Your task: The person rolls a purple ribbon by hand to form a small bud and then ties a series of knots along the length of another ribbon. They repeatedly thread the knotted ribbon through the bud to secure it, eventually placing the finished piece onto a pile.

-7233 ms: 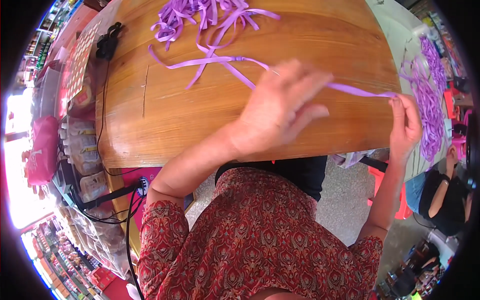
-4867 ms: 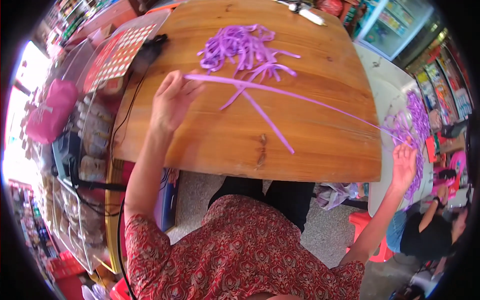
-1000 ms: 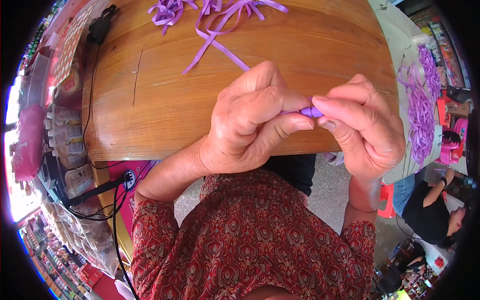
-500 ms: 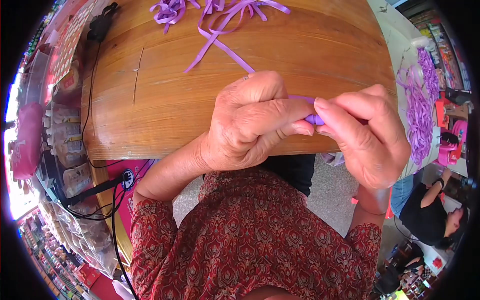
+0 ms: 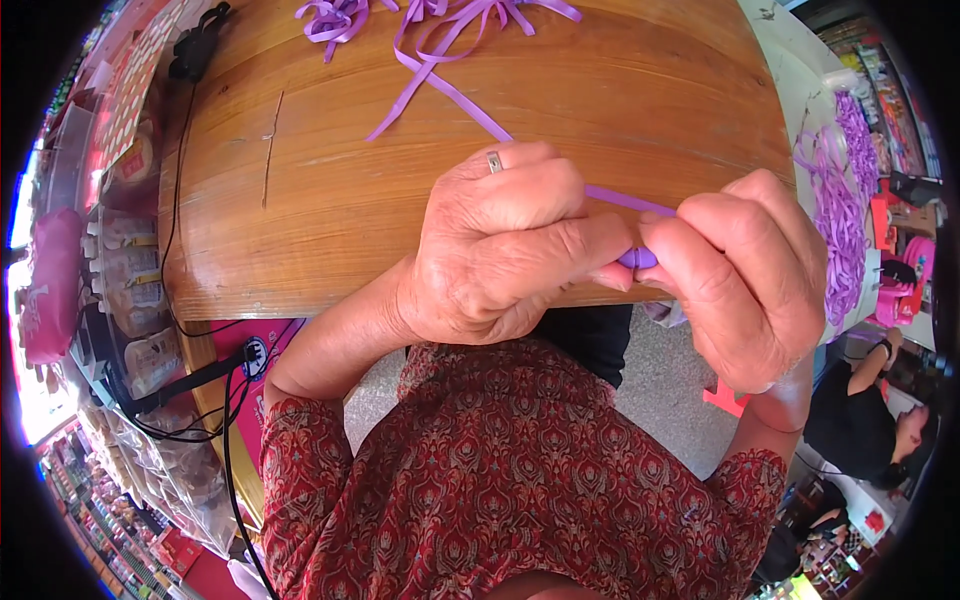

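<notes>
Both my hands are raised over the near edge of the wooden table, pinching a purple ribbon (image 5: 632,199) between them. My left hand (image 5: 520,245) has its fingers curled round the ribbon, and a ring shows on one finger. Close beside it, my right hand (image 5: 745,275) is closed on the same ribbon with thumb and fingertips. A small purple folded or wrapped piece (image 5: 637,259) shows between the fingertips of both hands; its exact form is mostly hidden. From behind my left hand a ribbon length (image 5: 455,95) runs up to a loose heap of purple ribbons (image 5: 340,22) at the far side.
More purple ribbons (image 5: 835,220) hang in a bundle over the pale surface on the right. Black cables (image 5: 230,400) and clear plastic packs (image 5: 135,275) lie along the left side. A person in black (image 5: 850,425) is at the lower right, with a red stool-like thing (image 5: 725,398) nearby.
My right hand has shifted slightly right and down, its fingers more curled. A stretch of ribbon now runs taut between the hands. The person at the right has leaned over.
</notes>
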A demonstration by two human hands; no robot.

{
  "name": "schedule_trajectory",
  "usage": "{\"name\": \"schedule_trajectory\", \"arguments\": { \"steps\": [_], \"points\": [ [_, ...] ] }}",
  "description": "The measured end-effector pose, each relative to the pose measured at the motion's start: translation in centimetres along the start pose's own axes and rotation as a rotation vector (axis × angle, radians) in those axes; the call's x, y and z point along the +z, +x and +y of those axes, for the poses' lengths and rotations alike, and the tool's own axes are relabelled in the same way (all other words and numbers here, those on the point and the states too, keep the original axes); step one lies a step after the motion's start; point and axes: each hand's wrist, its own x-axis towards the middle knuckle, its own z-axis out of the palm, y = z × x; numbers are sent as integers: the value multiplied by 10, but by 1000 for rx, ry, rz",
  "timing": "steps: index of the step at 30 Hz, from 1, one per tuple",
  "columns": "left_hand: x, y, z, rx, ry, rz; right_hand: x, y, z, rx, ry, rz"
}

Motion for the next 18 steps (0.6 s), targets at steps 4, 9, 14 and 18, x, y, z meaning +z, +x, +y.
{"name": "schedule_trajectory", "arguments": {
  "steps": [4,9,14,18],
  "points": [
    [3,0,-4,87,13,32,-3,-1,3,-56,14,-46],
    [6,-5,-8,151,85,60,-3,3,-1,78,184,-138],
    [9,-7,-8,243,191,70,2,-3,-4,213,323,-126],
    [10,-9,-10,295,244,129,3,-10,3,390,605,-260]
  ]
}}
